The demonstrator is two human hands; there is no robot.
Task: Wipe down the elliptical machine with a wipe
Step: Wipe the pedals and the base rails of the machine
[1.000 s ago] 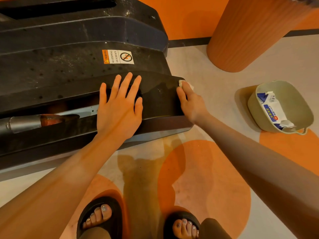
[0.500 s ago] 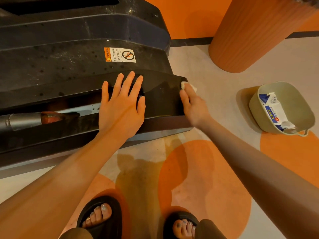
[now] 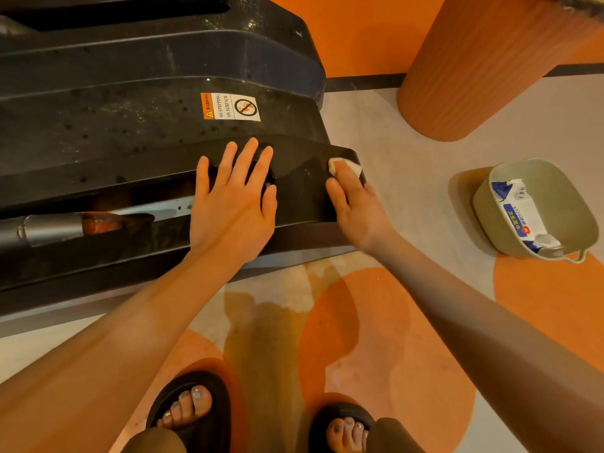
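- Elliptical machine [image 3: 130, 132] — black moulded rear housing, low on the floor, filling the upper left of the view; surface dusty and speckled on the upper tiers, glossy on the lowest shroud nearest the person.
- Warning sticker [image 3: 230, 106] on the middle tier, white with an orange strip; reads "NO STEPPING ON SURFACE".
- Left hand [image 3: 233, 204] lies palm-down on the glossy shroud; fingers straight and spread apart, gripping nothing.
- Right hand [image 3: 354, 201] at the shroud's right-hand end; fingers together, pressing a white wipe [image 3: 343, 165] flat against the plastic; the wipe is bunched, showing just past the fingertips near the corner.
- Silver metal tube [image 3: 49, 227] with a reddish end runs in the slot below the shroud, at left.
- Pale green basin [image 3: 555, 191] sits on the floor to the right, well apart from the machine; inside it a blue-and-white wipes packet [image 3: 519, 214].
- Ribbed orange column [image 3: 483, 67] at upper right.
- Floor grey with orange circles; two feet in black slides [image 3: 196, 416] at the bottom edge.
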